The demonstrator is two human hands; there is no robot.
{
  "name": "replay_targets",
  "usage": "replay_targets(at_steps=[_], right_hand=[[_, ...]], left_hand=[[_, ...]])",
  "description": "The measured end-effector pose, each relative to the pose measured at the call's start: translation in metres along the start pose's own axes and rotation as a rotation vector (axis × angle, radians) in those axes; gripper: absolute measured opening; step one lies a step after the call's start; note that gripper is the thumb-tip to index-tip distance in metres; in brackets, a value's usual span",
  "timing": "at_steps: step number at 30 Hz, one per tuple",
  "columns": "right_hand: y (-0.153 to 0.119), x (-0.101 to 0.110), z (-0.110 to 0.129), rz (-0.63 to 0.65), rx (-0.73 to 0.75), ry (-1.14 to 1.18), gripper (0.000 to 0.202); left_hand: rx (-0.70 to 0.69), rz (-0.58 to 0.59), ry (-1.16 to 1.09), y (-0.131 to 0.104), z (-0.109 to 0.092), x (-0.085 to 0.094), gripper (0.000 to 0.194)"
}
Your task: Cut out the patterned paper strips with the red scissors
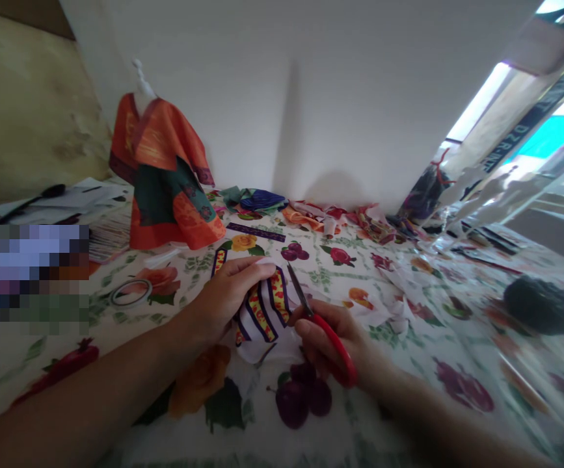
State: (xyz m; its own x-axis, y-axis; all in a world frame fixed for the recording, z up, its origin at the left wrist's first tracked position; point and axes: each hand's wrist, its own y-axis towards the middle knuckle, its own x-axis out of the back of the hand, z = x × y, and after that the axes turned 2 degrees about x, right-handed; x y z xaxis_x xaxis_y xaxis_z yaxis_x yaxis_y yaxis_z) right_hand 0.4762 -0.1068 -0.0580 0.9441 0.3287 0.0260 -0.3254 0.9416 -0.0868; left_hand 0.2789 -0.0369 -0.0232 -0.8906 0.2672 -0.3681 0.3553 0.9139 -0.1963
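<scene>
My left hand (237, 286) is closed on a small piece of white cloth with yellow-red floral strips edged in dark purple (265, 309). In my right hand (333, 335) is a pair of scissors with red handles (334, 344), its blades pointing up and away to the left. The blade tips stand just right of the cloth's upper edge. Some fingers of my right hand are close to the cloth's right edge; whether they touch it I cannot tell. A matching strip (219, 261) lies behind my left hand, and a dark purple patterned strip (256, 231) lies farther back.
A small dress form in an orange and green robe (164, 175) stands at the back left. A roll of tape (130, 292) lies on the fruit-print tablecloth (321, 279). Fabric scraps (306, 218) line the wall. Dark yarn-like material (545, 305) sits at the right.
</scene>
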Motion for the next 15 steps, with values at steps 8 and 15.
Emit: replay_targets(at_steps=[8, 15], right_hand=[[0.0009, 0.0007, 0.0008, -0.030, 0.009, 0.014, 0.041], [0.0050, 0.0012, 0.0055, -0.236, 0.122, 0.113, 0.039]], left_hand=[[0.005, -0.043, 0.002, -0.0012, -0.0018, -0.0005, 0.014], [0.151, -0.005, -0.041, -0.0016, -0.0037, -0.0043, 0.018]])
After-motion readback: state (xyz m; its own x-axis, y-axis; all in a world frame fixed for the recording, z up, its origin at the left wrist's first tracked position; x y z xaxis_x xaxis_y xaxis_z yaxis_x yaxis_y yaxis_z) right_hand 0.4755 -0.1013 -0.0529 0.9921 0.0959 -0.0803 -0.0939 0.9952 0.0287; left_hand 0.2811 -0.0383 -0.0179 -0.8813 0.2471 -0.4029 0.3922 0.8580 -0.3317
